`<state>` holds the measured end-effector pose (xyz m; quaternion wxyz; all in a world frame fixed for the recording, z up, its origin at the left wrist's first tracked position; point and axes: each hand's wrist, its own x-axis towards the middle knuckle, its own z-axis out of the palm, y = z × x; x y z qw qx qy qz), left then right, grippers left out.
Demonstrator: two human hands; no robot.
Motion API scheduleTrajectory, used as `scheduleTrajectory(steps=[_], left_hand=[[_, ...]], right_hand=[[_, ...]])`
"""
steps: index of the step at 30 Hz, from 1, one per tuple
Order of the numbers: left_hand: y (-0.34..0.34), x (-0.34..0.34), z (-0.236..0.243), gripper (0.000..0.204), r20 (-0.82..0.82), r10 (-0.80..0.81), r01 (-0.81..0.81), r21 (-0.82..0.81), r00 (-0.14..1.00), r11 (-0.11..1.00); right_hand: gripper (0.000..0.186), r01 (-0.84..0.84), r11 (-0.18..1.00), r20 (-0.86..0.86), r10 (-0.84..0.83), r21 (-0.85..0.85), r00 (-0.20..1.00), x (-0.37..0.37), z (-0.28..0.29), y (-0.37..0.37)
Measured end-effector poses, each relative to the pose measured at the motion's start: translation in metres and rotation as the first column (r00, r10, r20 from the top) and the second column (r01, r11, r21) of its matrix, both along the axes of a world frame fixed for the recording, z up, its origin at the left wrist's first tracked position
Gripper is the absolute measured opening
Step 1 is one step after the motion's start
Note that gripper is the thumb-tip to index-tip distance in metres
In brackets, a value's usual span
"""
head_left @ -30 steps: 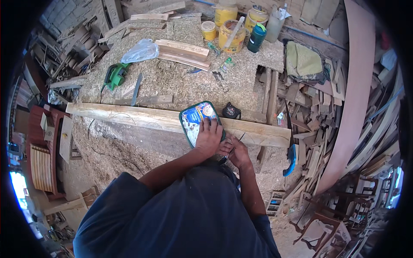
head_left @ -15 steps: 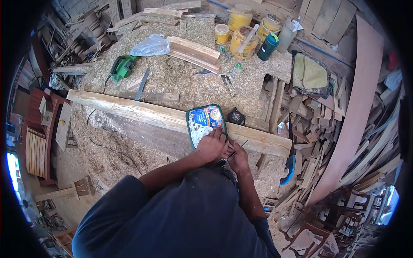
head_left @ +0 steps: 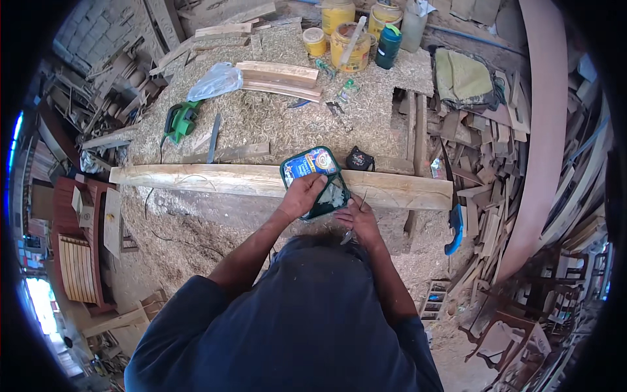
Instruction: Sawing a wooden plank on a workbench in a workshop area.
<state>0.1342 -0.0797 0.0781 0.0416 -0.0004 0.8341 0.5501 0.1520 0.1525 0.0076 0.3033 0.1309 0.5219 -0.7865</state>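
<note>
A rounded rectangular tub (head_left: 319, 210) with a dark green rim rests on the long wooden board in front of me. Its printed blue lid (head_left: 304, 167) covers the far part, while whitish stuff shows inside the near right part. My left hand (head_left: 304, 195) is closed on the lid's near edge, thumb on top. Beside the tub's near right corner, my right hand (head_left: 360, 219) grips a thin metal tool (head_left: 347, 238); one end sticks out below the fingers and a slim end above. Its exact kind is unclear.
The long board (head_left: 215, 178) crosses the shavings-covered bench. A black pouch-like thing (head_left: 360, 160) lies right of the tub. Farther back are a green power planer (head_left: 180, 123), yellow tubs (head_left: 351, 52) and a dark bottle (head_left: 388, 47). A blue-handled saw (head_left: 455, 230) hangs at the board's right end.
The tub's inside has come into view as the lid is pulled back by my left hand. My right hand has moved slightly away from the left, still with the metal tool.
</note>
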Motion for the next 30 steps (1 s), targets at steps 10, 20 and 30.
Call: scheduleTrajectory(steps=[10,20,30], left_hand=[[0.014,0.004,0.075,0.041,-0.231,0.063,-0.090,-0.112,0.971,0.990],[-0.020,-0.015,0.106,0.039,-0.211,0.165,-0.186,-0.083,0.964,0.979],[-0.005,-0.006,0.102,0.041,-0.209,0.196,-0.211,-0.049,0.958,0.976]], right_hand=[[0.051,-0.041,0.996,-0.067,0.046,0.084,0.997,-0.001,0.006,-0.005],[0.049,0.003,0.989,-0.085,0.010,0.147,0.996,-0.001,-0.005,-0.005],[0.061,0.218,0.952,-0.261,-0.160,0.213,0.952,0.019,0.059,0.045]])
